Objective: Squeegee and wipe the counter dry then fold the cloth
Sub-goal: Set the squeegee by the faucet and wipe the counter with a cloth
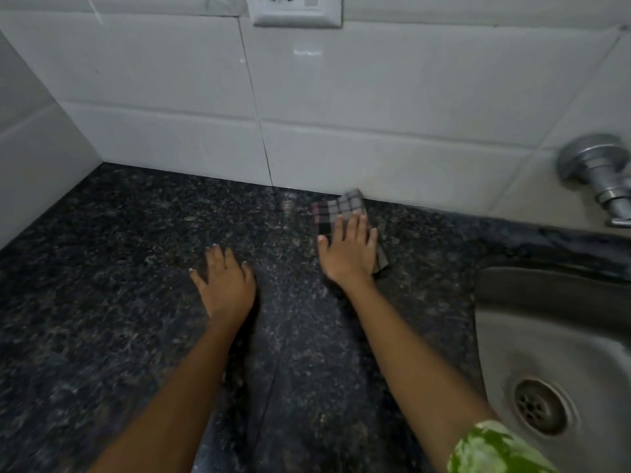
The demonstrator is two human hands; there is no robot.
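While right hand (348,247) presses flat, fingers straight, on checked cloth (341,206) at desk's (119,268) one o'clock, left hand (225,281) rests open; cloth may bunch, leaving streaks near sink (512,336).

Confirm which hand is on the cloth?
The right hand, nearer the sink, presses flat on the checked cloth. The left hand rests on bare counter.

Both forearms reached forward, bare, the right one with a green patterned sleeve (491,448) near the elbow. The left hand (225,281) lay flat, fingers spread. The right hand (348,249) pressed palm-down, fingers straight and together, thumb out to its left.
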